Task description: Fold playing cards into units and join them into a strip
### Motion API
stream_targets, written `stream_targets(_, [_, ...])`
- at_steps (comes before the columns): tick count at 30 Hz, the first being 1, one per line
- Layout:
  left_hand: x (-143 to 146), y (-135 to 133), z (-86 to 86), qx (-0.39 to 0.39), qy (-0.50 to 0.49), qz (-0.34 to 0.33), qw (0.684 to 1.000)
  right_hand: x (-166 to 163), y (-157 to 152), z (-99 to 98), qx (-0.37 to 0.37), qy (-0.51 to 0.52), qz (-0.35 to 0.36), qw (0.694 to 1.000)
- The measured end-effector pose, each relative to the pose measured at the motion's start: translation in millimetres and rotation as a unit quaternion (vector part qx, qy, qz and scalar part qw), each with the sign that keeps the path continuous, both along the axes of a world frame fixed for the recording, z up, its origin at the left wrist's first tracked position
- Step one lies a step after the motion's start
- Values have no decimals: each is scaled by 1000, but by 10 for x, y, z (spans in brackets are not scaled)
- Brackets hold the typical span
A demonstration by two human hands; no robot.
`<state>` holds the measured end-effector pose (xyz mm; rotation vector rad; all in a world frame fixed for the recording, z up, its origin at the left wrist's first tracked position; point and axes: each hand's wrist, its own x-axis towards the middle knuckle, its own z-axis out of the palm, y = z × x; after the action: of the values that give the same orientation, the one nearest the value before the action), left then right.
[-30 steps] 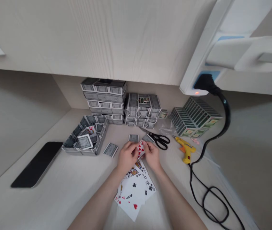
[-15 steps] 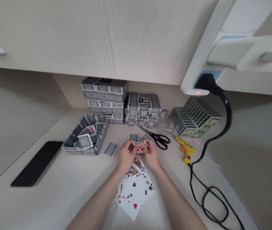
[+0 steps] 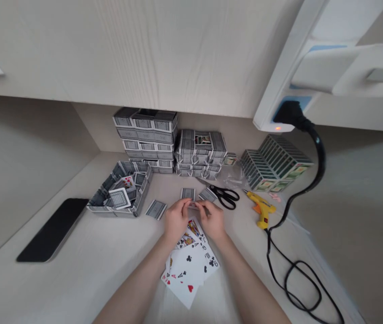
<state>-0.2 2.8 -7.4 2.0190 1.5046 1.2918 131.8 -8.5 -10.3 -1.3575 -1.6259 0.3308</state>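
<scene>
Between my left hand (image 3: 177, 219) and my right hand (image 3: 212, 219) is a playing card (image 3: 192, 204), pinched at its two ends and seen nearly edge-on. The fingers of both hands are closed on it. Below the hands, a fan of face-up playing cards (image 3: 187, 267) lies on the desk, aces and picture cards among them. Just beyond my fingertips rest a patterned card piece (image 3: 187, 194) and another one (image 3: 207, 195), back side up. A further piece (image 3: 156, 209) lies to the left of my left hand.
An open box made of cards (image 3: 142, 198) holds loose pieces at left, near a black phone (image 3: 52, 230). Card-built boxes (image 3: 147, 135) stack against the back wall. Black scissors (image 3: 227, 197), a yellow glue gun (image 3: 262, 211) with its looping cord (image 3: 289, 279), and green-edged card stacks (image 3: 272, 164) lie right.
The card in my hands has tipped from showing its red face to nearly edge-on. My right hand has shifted slightly, uncovering more of the piece by the scissors.
</scene>
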Motion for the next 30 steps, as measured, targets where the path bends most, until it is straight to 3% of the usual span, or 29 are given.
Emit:
stream_targets(10, [-3, 16, -19, -40, 17, 31, 999, -24, 4, -69, -10, -5, 17, 1000])
stream_targets(19, [3, 43, 24, -6, -7, 51, 999, -40, 18, -45, -28, 89, 9, 996])
stream_targets(26, [-10, 39, 12, 19, 73, 39, 996, -99, -18, 0, -51, 86, 48, 994])
stream_targets(30, [2, 27, 29, 2, 54, 12, 998, -102, 14, -7, -35, 96, 48, 994])
